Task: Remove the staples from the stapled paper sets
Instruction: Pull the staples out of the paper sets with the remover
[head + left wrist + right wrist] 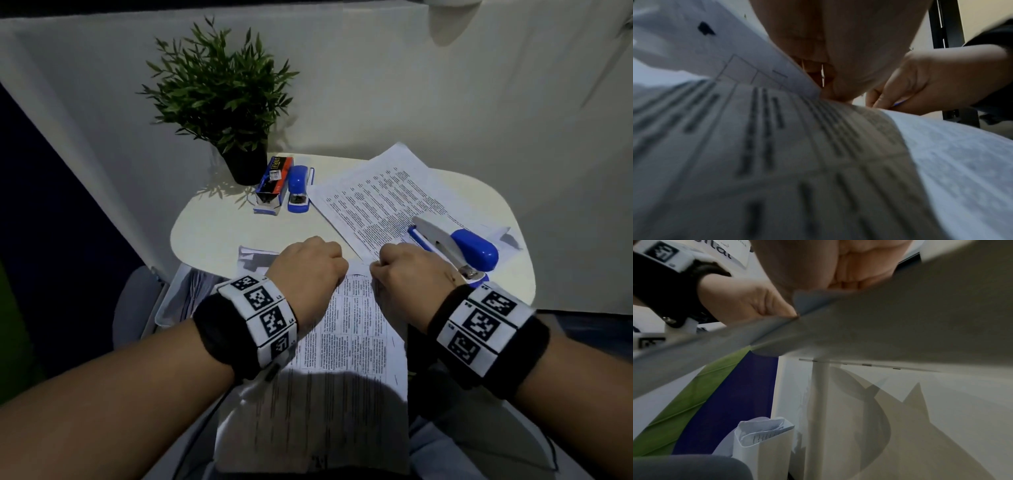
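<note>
Head view shows the paper set (346, 346) running lengthwise from the lap to the desk (212, 226) edge, left hand (308, 265) and right hand (411, 270) both pinching its far end, equally near; no staple visible.

Dim overall; a pool of light falls on the white worktop (212, 226) at the head view's centre, with corners sinking dark. The potted plant (219, 102) casts a sharp leafy shadow. Straight edges bow outward. Both wrist views are soft, the printed paper (777, 162) badly blurred.
</note>
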`<state>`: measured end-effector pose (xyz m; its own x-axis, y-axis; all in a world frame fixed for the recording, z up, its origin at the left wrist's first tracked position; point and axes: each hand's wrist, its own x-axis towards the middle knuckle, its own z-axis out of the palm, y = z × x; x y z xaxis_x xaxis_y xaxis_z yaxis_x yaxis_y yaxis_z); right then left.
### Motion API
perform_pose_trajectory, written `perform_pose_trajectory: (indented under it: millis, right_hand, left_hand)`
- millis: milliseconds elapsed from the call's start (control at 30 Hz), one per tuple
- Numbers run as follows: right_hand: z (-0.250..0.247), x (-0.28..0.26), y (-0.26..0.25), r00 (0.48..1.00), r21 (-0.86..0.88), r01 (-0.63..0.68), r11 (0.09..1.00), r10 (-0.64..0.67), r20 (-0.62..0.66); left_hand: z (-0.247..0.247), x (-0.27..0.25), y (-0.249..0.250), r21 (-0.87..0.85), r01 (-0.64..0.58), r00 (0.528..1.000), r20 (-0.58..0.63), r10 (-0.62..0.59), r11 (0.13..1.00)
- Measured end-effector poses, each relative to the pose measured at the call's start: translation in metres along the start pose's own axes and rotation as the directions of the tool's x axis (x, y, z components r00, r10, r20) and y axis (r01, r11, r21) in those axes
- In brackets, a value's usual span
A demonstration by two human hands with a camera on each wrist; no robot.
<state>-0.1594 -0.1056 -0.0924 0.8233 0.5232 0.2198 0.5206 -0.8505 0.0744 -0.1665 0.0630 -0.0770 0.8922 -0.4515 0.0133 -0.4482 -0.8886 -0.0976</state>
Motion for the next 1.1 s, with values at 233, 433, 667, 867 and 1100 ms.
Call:
perform_pose_trajectory:
  millis: [233, 433, 667, 867, 1100]
  right_hand:
    - [0.006, -0.001, 0.001, 1.0, 0.063, -0.026, 0.998, 0.025, 0.019]
    - [0.006, -0.001, 0.002, 0.997, 0.143, -0.064, 0.988, 0.059, 0.042]
    - [0.008, -0.001, 0.006, 0.999, 0.184, -0.052, 0.982, 0.05, 0.016]
    - [0.006, 0.009, 0.005, 0.996, 0.157, -0.087, 0.984, 0.083, 0.031]
    - [-0.021, 0.018, -0.011, 0.982, 0.115, -0.16, 0.98, 0.147, 0.118]
  left_hand:
    - [0.004, 0.003, 0.007, 0.033, 0.054, 0.998, 0.02, -0.055, 0.998]
    - [0.004, 0.002, 0.005, 0.092, 0.028, 0.999, 0.035, -0.031, 0.995]
    - [0.002, -0.003, -0.003, 0.061, 0.136, 0.99, 0.042, -0.138, 0.989]
    - [-0.012, -0.026, -0.037, -0.01, 0.364, 0.929, -0.061, -0.364, 0.931]
    - [-0.013, -0.056, -0.08, -0.463, 0.53, 0.8, -0.005, -0.6, 0.711]
